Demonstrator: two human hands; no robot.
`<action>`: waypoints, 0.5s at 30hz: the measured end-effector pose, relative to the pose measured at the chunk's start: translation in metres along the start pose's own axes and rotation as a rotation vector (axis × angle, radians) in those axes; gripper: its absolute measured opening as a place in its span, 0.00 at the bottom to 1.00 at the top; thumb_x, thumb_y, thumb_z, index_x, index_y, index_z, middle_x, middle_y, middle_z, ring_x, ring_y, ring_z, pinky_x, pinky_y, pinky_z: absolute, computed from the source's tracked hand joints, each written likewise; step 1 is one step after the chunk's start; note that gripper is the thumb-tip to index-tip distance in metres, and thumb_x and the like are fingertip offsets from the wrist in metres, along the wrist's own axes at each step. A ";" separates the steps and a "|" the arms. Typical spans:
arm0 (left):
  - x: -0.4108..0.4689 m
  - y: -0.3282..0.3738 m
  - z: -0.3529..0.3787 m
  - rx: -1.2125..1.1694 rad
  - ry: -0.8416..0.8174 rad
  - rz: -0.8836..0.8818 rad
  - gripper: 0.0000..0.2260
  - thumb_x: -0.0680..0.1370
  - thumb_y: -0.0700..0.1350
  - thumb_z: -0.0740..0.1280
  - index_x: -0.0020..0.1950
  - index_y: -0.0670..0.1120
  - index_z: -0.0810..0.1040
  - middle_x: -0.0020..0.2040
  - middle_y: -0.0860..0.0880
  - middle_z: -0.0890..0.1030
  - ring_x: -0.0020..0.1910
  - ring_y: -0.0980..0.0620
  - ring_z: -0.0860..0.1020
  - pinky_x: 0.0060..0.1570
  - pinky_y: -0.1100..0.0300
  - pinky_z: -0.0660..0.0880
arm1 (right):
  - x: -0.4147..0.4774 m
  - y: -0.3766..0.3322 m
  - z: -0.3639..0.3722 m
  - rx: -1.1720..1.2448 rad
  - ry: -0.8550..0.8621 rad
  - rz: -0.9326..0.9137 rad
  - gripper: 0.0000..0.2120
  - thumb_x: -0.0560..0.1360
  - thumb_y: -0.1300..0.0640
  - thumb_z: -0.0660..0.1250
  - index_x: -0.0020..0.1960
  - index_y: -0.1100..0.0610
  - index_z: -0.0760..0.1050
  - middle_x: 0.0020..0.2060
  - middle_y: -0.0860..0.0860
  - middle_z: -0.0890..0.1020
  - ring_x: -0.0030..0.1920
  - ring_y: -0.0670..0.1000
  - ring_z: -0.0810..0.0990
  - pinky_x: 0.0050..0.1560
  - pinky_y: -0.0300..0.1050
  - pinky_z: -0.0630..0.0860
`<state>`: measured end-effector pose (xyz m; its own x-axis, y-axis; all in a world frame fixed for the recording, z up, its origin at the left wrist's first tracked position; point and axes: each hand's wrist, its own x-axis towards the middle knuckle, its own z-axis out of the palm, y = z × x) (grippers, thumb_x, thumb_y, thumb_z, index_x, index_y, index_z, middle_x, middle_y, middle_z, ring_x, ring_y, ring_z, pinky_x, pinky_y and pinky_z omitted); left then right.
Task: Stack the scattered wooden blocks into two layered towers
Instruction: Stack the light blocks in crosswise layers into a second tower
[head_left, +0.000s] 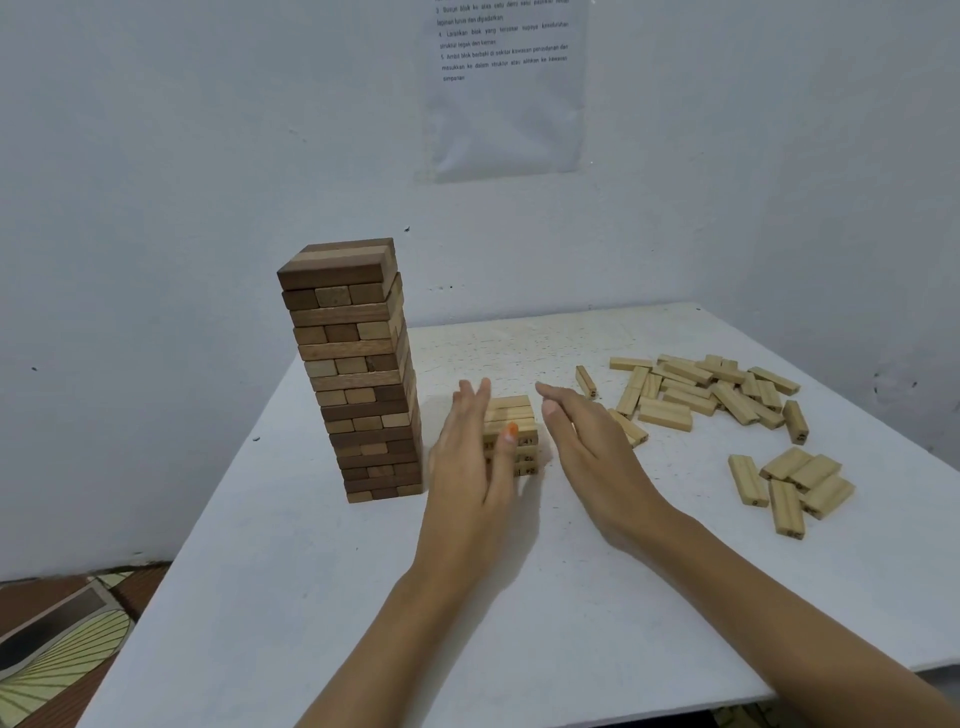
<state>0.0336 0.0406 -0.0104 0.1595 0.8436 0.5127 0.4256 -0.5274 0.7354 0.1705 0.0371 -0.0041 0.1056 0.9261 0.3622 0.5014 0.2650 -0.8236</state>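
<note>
So both my hands are open and flat: left hand at the left face of the short pale tower, right hand just beside it. Loose blocks lie flat off to my right, so I'd say the right hand is nearer.

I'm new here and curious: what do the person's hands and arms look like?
No sleeves, gloves, watches or rings show; both arms are bare. The left hand has an orange-painted thumbnail; the right hand shows no nail colour.
</note>
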 end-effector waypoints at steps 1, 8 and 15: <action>-0.002 0.003 0.000 0.040 0.021 0.065 0.23 0.80 0.52 0.54 0.75 0.52 0.61 0.76 0.55 0.58 0.75 0.63 0.53 0.72 0.64 0.51 | 0.000 -0.003 -0.002 0.016 0.018 -0.007 0.18 0.83 0.47 0.52 0.69 0.50 0.71 0.63 0.43 0.75 0.64 0.40 0.70 0.64 0.36 0.66; 0.002 0.028 0.008 0.111 0.029 0.272 0.15 0.77 0.50 0.57 0.62 0.49 0.74 0.57 0.57 0.76 0.58 0.61 0.71 0.59 0.68 0.65 | 0.009 -0.008 -0.038 0.174 0.147 0.097 0.09 0.80 0.60 0.61 0.51 0.53 0.80 0.45 0.48 0.83 0.42 0.46 0.80 0.45 0.40 0.75; 0.024 0.041 0.052 0.023 -0.186 0.130 0.11 0.79 0.43 0.62 0.61 0.49 0.73 0.57 0.58 0.74 0.60 0.60 0.70 0.58 0.63 0.70 | 0.022 0.034 -0.090 -0.056 0.014 0.129 0.14 0.74 0.68 0.64 0.46 0.51 0.82 0.43 0.47 0.84 0.43 0.46 0.80 0.46 0.39 0.74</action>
<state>0.1014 0.0439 0.0090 0.3750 0.7742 0.5100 0.4109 -0.6319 0.6572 0.2676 0.0420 0.0150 0.1842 0.9474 0.2617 0.5304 0.1284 -0.8380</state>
